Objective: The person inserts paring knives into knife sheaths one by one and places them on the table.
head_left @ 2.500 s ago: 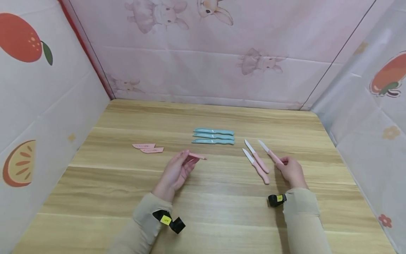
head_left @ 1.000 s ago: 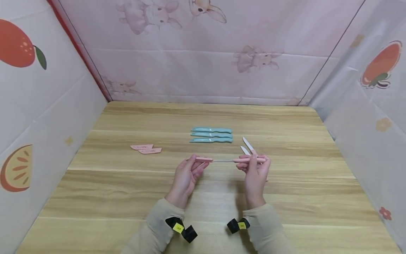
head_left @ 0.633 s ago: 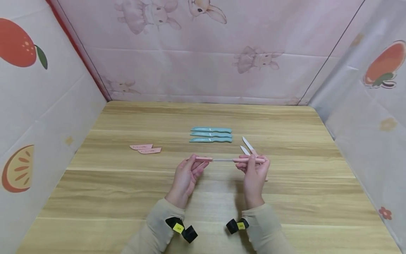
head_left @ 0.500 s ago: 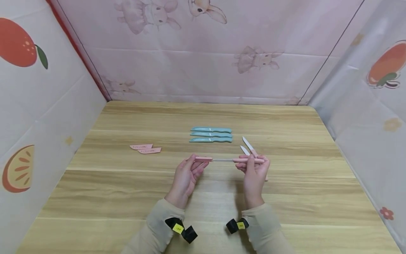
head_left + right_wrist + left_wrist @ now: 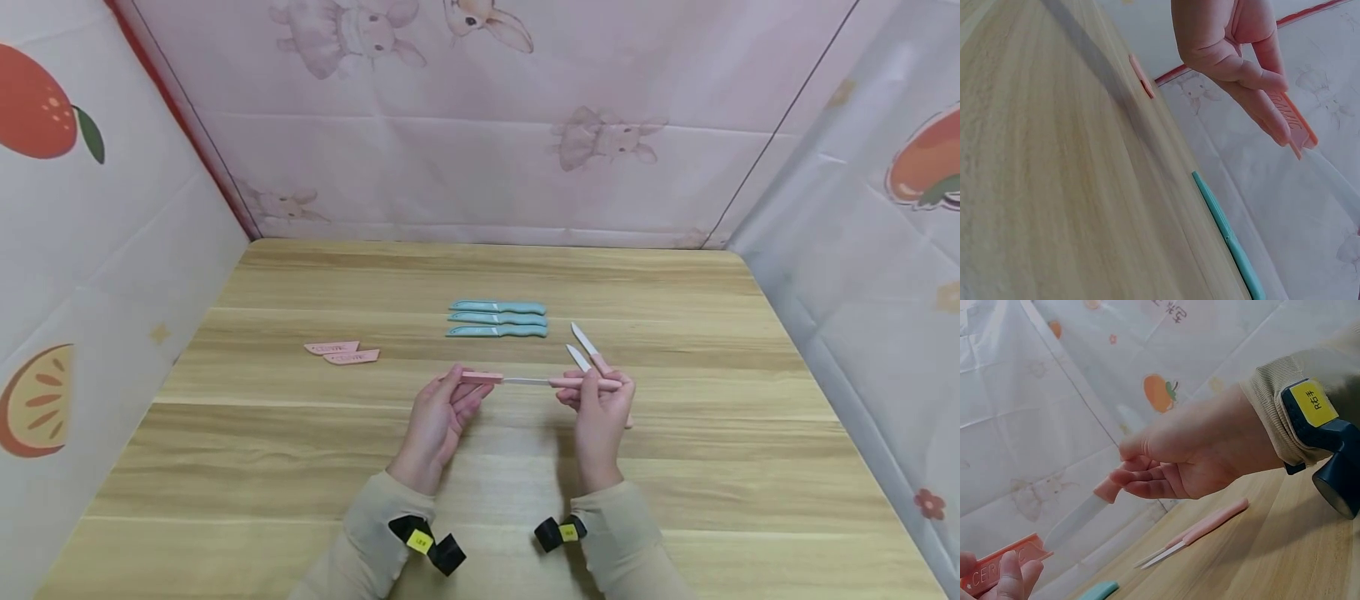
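Observation:
My left hand (image 5: 435, 425) pinches a pink blade sheath (image 5: 482, 377) marked with raised letters, its mouth facing right. My right hand (image 5: 602, 425) holds a small paring knife by its pink handle (image 5: 564, 382), white blade (image 5: 527, 381) pointing left. The blade tip is right at the sheath's mouth, as the left wrist view shows, with most of the blade bare. Both are held above the table. Behind the right hand lie two more pink paring knives (image 5: 585, 337) with bare blades, their handles partly hidden by it.
Three sheathed teal knives (image 5: 497, 318) lie stacked in a row at the middle of the wooden table (image 5: 300, 467). Two pink sheaths (image 5: 352, 357) lie overlapping to the left. Printed cloth walls (image 5: 450, 167) enclose the back and sides.
My right hand has lifted a pink knife from the table at right and brought it to the sheath in my left hand. Over the last second both hands stay almost still.

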A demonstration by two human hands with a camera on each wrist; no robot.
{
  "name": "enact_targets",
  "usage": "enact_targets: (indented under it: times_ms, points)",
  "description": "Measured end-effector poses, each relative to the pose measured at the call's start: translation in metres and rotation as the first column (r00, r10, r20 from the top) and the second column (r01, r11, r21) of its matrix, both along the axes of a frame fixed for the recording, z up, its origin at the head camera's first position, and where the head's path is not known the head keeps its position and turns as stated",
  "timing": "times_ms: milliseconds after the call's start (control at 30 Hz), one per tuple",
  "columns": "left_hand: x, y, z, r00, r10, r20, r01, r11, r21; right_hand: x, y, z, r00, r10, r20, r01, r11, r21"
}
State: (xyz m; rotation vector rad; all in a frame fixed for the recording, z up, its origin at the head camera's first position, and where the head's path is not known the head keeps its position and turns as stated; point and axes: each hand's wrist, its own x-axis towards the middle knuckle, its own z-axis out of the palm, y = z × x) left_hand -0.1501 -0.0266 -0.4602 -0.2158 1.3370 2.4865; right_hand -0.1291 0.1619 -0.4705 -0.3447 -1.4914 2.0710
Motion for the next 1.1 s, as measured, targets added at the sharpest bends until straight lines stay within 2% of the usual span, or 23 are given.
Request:
enact_targets:
  times_ms: [333, 700, 933, 1100]
  points:
    - [0.0007, -0.0001, 0.0005, 1.0, 0.008, 0.025, -0.009, 1.0, 0.022, 0.0015, -0.0008, -0.0005, 1.0, -0.002, 0.028, 0.003, 1.0, -0.011]
    - [0.0024, -0.0002, 0.0003, 1.0, -0.006, 0.016, 0.005, 1.0, 0.021, 0.0024, -0.0017, -0.0011, 0.998, -0.013, 0.057, 0.014, 1.0, -0.02]
    - [0.0028, -0.0005, 0.0003, 1.0, -0.008, 0.014, 0.008, 1.0, 0.017, 0.0013, -0.0027, -0.0017, 1.0, -0.01, 0.026, 0.012, 0.999, -0.048]
    - [0.0031, -0.0002, 0.0002, 1.0, -0.016, 0.003, 0.016, 1.0, 0.021, 0.0013, -0.0029, -0.0011, 0.999, -0.013, 0.032, 0.015, 0.999, -0.046]
